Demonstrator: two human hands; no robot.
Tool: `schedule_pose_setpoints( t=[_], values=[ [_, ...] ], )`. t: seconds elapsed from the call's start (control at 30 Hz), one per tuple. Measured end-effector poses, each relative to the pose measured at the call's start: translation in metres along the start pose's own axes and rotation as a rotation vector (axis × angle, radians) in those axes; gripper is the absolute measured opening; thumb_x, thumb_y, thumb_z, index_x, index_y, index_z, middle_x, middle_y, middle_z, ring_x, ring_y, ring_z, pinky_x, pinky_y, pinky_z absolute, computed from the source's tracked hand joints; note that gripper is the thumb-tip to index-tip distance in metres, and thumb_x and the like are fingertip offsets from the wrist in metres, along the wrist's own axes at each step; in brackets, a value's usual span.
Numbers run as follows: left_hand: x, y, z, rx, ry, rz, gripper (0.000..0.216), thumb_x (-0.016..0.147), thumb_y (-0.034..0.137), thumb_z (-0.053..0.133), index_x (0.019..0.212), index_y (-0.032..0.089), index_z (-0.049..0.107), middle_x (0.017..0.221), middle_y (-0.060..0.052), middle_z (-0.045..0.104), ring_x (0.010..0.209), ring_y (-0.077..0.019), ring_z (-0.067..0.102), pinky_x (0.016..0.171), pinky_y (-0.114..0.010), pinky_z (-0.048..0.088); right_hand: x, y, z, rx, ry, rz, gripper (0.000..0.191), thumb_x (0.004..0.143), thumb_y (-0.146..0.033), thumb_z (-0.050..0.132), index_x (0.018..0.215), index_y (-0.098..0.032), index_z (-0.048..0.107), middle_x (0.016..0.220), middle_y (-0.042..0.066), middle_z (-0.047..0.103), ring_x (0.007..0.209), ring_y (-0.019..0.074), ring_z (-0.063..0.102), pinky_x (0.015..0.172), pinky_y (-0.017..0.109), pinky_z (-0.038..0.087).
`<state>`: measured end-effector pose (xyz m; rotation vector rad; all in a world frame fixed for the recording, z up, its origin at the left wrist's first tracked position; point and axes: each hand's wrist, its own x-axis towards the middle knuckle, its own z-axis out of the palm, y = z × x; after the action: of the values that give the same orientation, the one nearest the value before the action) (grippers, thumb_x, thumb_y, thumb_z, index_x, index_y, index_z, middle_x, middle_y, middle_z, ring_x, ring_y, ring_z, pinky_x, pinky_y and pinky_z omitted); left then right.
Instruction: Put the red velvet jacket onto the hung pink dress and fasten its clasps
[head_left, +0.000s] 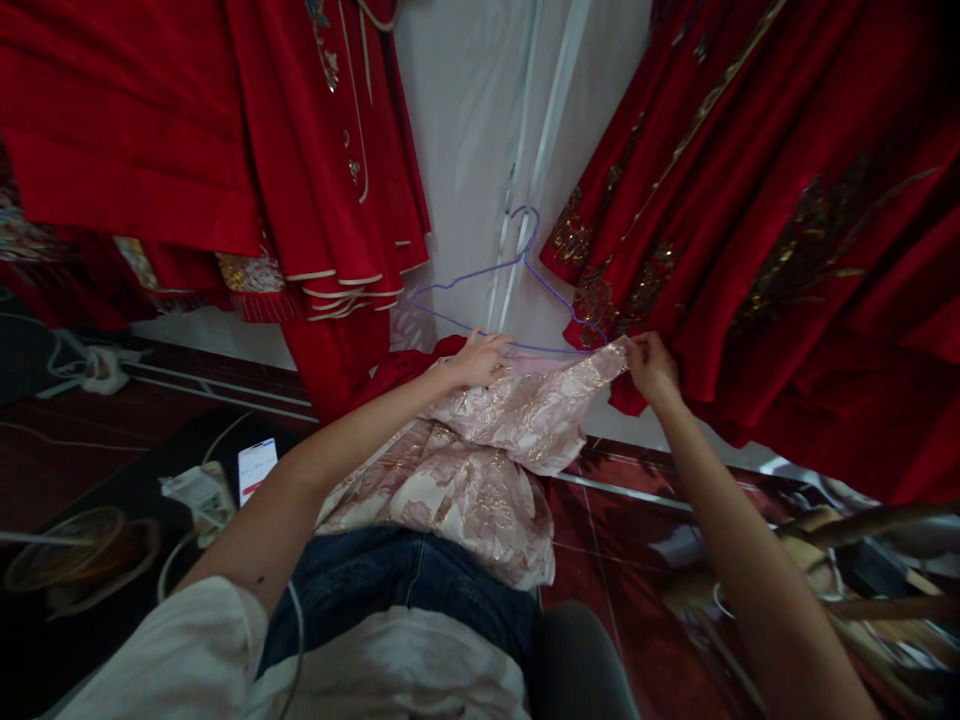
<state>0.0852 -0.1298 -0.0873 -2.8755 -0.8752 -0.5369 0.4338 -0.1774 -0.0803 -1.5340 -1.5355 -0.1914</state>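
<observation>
A pale pink brocade garment (pixel 487 490) with a metallic gold pattern lies gathered over my lap, its upper part raised in front of me. My right hand (pixel 654 368) pinches its upper right edge. At the other end of the top edge, my left hand (pixel 481 360) is closed over the cloth, its fingers beside the lower bar of a purple wire hanger (pixel 480 272). The hanger stands upright behind the garment, hook up. Exactly how the left fingers grip cloth and bar is hidden.
Red garments with gold trim (pixel 337 200) hang at left, and more red embroidered ones (pixel 720 230) at right. A lit phone (pixel 256 468) and a covered bowl (pixel 64 545) sit on a dark surface at left. Blurred wooden pieces (pixel 885 610) are at lower right.
</observation>
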Motion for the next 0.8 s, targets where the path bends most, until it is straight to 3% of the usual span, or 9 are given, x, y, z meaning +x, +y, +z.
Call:
schedule_pose_setpoints(
  t=[0.17,0.37,0.43,0.5,0.6,0.67,0.8],
  values=[
    [0.008,0.001,-0.009,-0.170,-0.008,-0.025,0.035,0.094,0.043,0.042,0.094,0.022,0.071,0.142,-0.006,0.052,0.129,-0.0252,0.048,0.109,-0.053,0.023,0.024,-0.041,0.014,0.127,0.063,-0.085,0.035,0.090,-0.051,0.040,0.094,-0.020,0.054,0.083,0.009,0.064,0.076,0.0221,0.061,0.071,0.035,0.048],
    [0.013,0.000,-0.007,-0.389,0.060,-0.061,0.040,0.093,0.051,0.041,0.087,0.019,0.065,0.113,-0.004,0.070,0.110,-0.0198,0.060,0.107,-0.041,0.029,0.034,-0.106,0.045,-0.115,0.011,0.042,0.039,0.092,-0.046,0.033,0.100,-0.018,0.059,0.097,0.016,0.067,0.094,0.0320,0.060,0.087,0.049,0.041],
    [0.012,-0.011,-0.009,-0.478,0.115,-0.041,0.038,0.090,0.050,0.047,0.083,0.018,0.065,0.107,-0.004,0.070,0.108,-0.0193,0.060,0.105,-0.037,0.032,0.033,-0.113,0.049,-0.153,-0.002,0.055,0.039,0.092,-0.046,0.033,0.100,-0.018,0.060,0.098,0.016,0.068,0.098,0.0338,0.059,0.091,0.052,0.038],
    [0.008,-0.030,-0.014,-0.564,0.249,-0.067,0.036,0.087,0.050,0.052,0.081,0.016,0.065,0.102,-0.006,0.070,0.103,-0.0186,0.061,0.098,-0.033,0.039,0.034,-0.111,0.049,-0.118,-0.006,0.036,0.039,0.091,-0.049,0.036,0.097,-0.020,0.061,0.094,0.014,0.069,0.096,0.0319,0.059,0.091,0.049,0.038],
    [-0.009,-0.070,-0.023,-0.620,0.568,-0.315,0.037,0.080,0.052,0.061,0.077,0.016,0.065,0.084,-0.005,0.069,0.083,-0.0166,0.060,0.082,-0.028,0.045,0.039,-0.099,0.044,0.007,-0.012,0.013,0.038,0.089,-0.053,0.041,0.090,-0.021,0.062,0.086,0.009,0.069,0.086,0.0268,0.061,0.084,0.039,0.042],
    [-0.029,-0.095,-0.026,-0.699,0.716,-0.501,0.037,0.073,0.052,0.068,0.075,0.016,0.065,0.078,-0.004,0.068,0.075,-0.0152,0.059,0.073,-0.026,0.046,0.043,-0.091,0.041,0.107,-0.025,-0.010,0.038,0.088,-0.053,0.043,0.087,-0.020,0.062,0.083,0.007,0.069,0.080,0.0239,0.061,0.078,0.034,0.043],
    [-0.073,-0.125,-0.027,-0.884,0.759,-0.719,0.035,0.066,0.048,0.075,0.074,0.016,0.065,0.074,-0.004,0.068,0.072,-0.0156,0.060,0.070,-0.026,0.046,0.049,-0.082,0.042,0.223,-0.025,-0.042,0.035,0.087,-0.052,0.047,0.083,-0.020,0.061,0.079,0.004,0.067,0.076,0.0207,0.059,0.073,0.030,0.043]
  ],
)
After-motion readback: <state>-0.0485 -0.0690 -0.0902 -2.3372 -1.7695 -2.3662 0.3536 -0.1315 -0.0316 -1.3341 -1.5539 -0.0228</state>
